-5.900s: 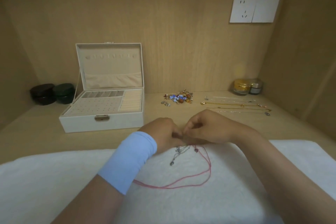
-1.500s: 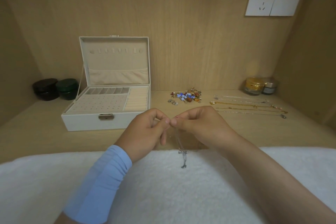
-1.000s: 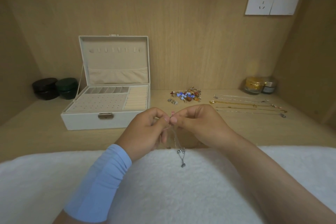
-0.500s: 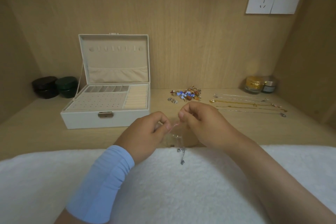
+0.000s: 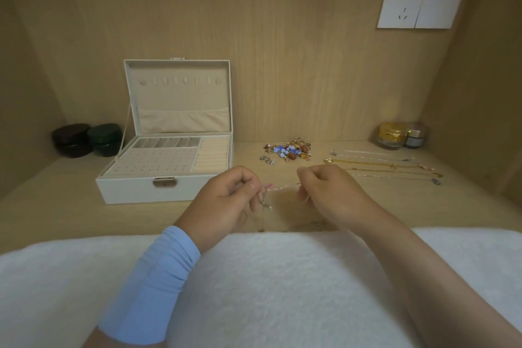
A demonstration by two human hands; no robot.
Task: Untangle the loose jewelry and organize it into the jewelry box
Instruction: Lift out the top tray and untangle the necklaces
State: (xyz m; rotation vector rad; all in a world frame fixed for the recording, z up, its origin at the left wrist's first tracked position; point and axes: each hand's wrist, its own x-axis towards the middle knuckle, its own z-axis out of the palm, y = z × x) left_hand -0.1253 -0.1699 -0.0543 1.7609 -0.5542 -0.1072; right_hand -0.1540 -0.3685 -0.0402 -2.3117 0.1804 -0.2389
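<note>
Both hands are raised over the wooden desk (image 5: 56, 200), each pinching one end of a thin silvery chain (image 5: 282, 187). The left hand (image 5: 226, 200), with its pale blue sleeve (image 5: 158, 285), and the right hand (image 5: 330, 192) hold it taut between them. At far left the white rectangular jewelry box (image 5: 127, 191) stands with its lid up, showing a beige padded tray. A heap of beaded jewelry (image 5: 288, 151) and fine chains (image 5: 381, 164) in straight rows lie farther right. A fluffy white towel (image 5: 268, 291) covers the near edge.

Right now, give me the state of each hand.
Left hand: closed, pinching the thin chain.
Right hand: closed, pinching the same chain's other end.
</note>
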